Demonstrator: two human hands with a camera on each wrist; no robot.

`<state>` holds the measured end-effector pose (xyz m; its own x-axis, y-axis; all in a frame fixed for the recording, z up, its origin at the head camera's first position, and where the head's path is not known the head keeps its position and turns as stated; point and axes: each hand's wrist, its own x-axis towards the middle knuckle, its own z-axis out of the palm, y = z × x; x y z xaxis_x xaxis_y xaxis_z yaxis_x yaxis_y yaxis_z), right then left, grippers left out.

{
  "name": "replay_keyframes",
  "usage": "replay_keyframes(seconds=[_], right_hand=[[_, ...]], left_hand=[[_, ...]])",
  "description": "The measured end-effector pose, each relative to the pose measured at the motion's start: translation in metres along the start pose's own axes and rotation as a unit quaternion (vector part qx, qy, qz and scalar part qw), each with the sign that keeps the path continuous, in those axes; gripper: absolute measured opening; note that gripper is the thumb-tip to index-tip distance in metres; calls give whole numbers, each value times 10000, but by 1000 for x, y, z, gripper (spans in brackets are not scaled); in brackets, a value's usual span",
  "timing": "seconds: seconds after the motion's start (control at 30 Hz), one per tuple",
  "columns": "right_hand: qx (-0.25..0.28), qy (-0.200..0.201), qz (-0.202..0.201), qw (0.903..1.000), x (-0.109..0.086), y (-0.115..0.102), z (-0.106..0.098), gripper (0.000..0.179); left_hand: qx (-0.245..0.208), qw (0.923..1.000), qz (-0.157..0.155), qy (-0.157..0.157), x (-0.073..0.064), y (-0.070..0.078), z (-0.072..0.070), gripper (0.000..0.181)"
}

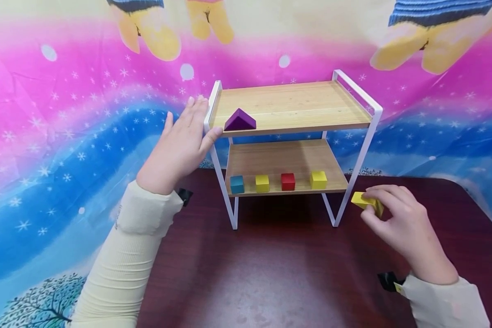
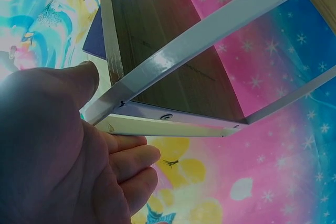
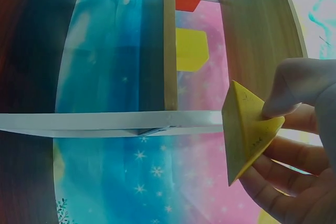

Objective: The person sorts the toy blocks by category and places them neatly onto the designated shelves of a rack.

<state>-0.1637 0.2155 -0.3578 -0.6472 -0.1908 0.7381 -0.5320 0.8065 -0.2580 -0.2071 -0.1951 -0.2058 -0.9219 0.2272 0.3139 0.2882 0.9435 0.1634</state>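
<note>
My right hand (image 1: 406,223) pinches a yellow triangular block (image 3: 249,129) between thumb and fingers, to the right of the rack's right leg. My left hand (image 1: 180,141) lies against the upper left side of the white-framed rack, fingers straight and thumb (image 2: 84,80) near the front corner. By that thumb, a purple triangular block (image 1: 240,120) stands at the front left of the top wooden shelf (image 1: 295,105). Along the front of the lower shelf (image 1: 279,157) sit a blue cube (image 1: 237,184), a yellow cube (image 1: 262,183), a red cube (image 1: 288,181) and another yellow cube (image 1: 318,180).
The rack stands on a dark red-brown table (image 1: 254,269), its white right leg (image 1: 356,166) between the lower shelf and my right hand. Behind it hangs a colourful printed cloth (image 1: 262,59) in pink and blue. The table's edge curves at the far right.
</note>
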Motion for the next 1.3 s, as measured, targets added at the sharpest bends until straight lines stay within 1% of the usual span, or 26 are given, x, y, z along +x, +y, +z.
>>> replay_keyframes(seconds=[0.37,0.83,0.97,1.3], right_hand=[[126,195,-198,9995,12,-4,-1,21],[206,271,-388,9987,26,-12,-5,25],[186,246,-425,9986,30,-14,-6,23],[194,233,-504,9983,41,-21,-11,27]], left_hand=[[-27,10000,-23,1,0,0,0,80],[-66,10000,-3,24,1,0,0,80],[-57,10000,-5,21,1,0,0,80],[-45,10000,-2,-3,1,-1,0,81]])
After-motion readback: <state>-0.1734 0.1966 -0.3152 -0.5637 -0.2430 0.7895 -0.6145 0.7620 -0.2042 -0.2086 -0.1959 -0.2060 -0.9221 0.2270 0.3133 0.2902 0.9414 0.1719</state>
